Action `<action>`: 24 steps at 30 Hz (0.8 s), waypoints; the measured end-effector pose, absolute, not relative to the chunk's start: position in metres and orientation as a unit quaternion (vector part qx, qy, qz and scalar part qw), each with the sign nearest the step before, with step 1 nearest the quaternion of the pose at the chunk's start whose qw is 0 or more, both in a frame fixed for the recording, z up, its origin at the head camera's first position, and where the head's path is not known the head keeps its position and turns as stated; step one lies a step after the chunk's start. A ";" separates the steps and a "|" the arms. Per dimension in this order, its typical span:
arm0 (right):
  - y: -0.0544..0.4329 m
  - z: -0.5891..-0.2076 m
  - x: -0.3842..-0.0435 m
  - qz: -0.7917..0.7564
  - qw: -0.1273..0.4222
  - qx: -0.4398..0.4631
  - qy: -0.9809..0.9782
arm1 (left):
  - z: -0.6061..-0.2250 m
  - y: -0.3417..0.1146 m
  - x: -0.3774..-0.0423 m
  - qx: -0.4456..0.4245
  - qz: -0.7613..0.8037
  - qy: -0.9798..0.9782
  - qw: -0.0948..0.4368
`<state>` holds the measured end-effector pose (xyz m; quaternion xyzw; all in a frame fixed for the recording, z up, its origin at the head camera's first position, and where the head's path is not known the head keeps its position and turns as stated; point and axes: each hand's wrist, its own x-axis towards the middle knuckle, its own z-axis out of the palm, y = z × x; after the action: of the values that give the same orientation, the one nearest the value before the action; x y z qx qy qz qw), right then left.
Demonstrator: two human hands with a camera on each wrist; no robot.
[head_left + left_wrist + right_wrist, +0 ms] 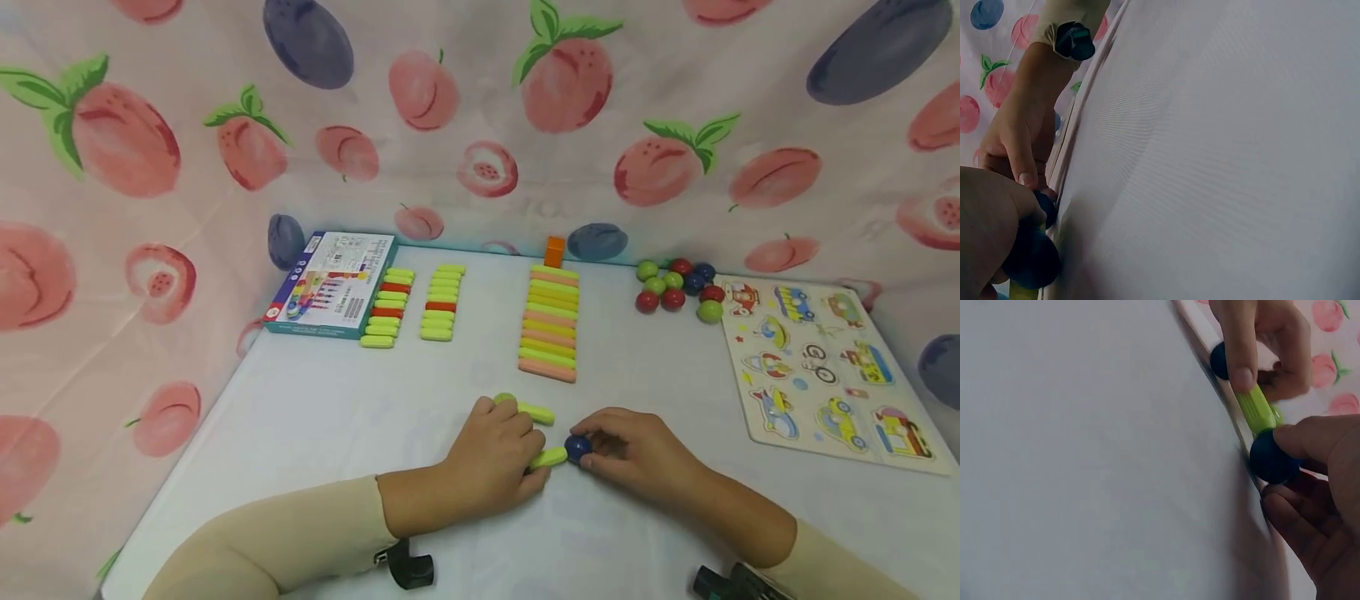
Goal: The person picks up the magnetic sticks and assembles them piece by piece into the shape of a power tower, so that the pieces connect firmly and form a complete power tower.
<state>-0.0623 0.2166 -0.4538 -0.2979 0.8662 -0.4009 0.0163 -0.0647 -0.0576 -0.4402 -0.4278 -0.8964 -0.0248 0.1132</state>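
In the head view my left hand (pixel 495 454) pinches a light green stick (pixel 551 457) low over the white table. My right hand (pixel 645 450) holds a dark blue ball (pixel 578 448) between thumb and fingers, right at the stick's end. The right wrist view shows this blue ball (pixel 1272 456) meeting the ribbed green stick (pixel 1254 409), with a second blue ball (pixel 1219 361) at the stick's other end, beside the left thumb. Just beyond the left fingers lies another green stick (pixel 536 412), with a green ball (pixel 505 398) partly hidden behind the knuckles.
At the back left lies a toy box (pixel 333 283), with two columns of green and red sticks (pixel 442 304) beside it. A row of green, yellow and peach sticks (pixel 551 325) leads to an orange block (pixel 554 252). Coloured balls (pixel 673 298) and a picture puzzle board (pixel 832 375) lie right.
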 end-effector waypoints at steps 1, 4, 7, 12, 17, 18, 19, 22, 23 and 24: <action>0.213 -0.455 -0.061 -0.404 0.015 -0.301 0.864 | -0.440 -0.058 -0.065 -0.426 -0.025 -0.897 0.115; 0.209 -0.455 -0.060 -0.401 0.012 -0.291 0.868 | -0.439 -0.058 -0.065 -0.421 -0.027 -0.899 0.119; 0.209 -0.454 -0.060 -0.395 0.014 -0.279 0.875 | -0.439 -0.060 -0.066 -0.420 -0.045 -0.899 0.111; 0.210 -0.453 -0.060 -0.370 0.016 -0.267 0.890 | -0.431 -0.065 -0.089 -0.391 -0.124 -0.911 0.053; 0.210 -0.449 -0.063 -0.348 -0.003 -0.258 0.901 | -0.425 -0.065 -0.132 -0.352 -0.135 -0.926 -0.027; 0.210 -0.449 -0.064 -0.343 -0.008 -0.258 0.903 | -0.427 -0.065 -0.137 -0.354 -0.131 -0.925 -0.043; 0.210 -0.449 -0.064 -0.342 -0.011 -0.259 0.903 | -0.429 -0.064 -0.140 -0.356 -0.131 -0.924 -0.056; 0.209 -0.449 -0.063 -0.338 -0.017 -0.257 0.905 | -0.435 -0.061 -0.141 -0.360 -0.153 -0.917 -0.078; 0.209 -0.449 -0.063 -0.338 -0.017 -0.255 0.906 | -0.437 -0.061 -0.139 -0.361 -0.167 -0.914 -0.082; 0.208 -0.449 -0.062 -0.339 -0.017 -0.254 0.905 | -0.438 -0.060 -0.138 -0.361 -0.181 -0.911 -0.085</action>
<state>-0.0625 0.2082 -0.4489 -0.2544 0.9054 -0.3395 -0.0173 -0.1376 -0.0601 -0.4382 -0.3612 -0.9109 -0.1807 -0.0845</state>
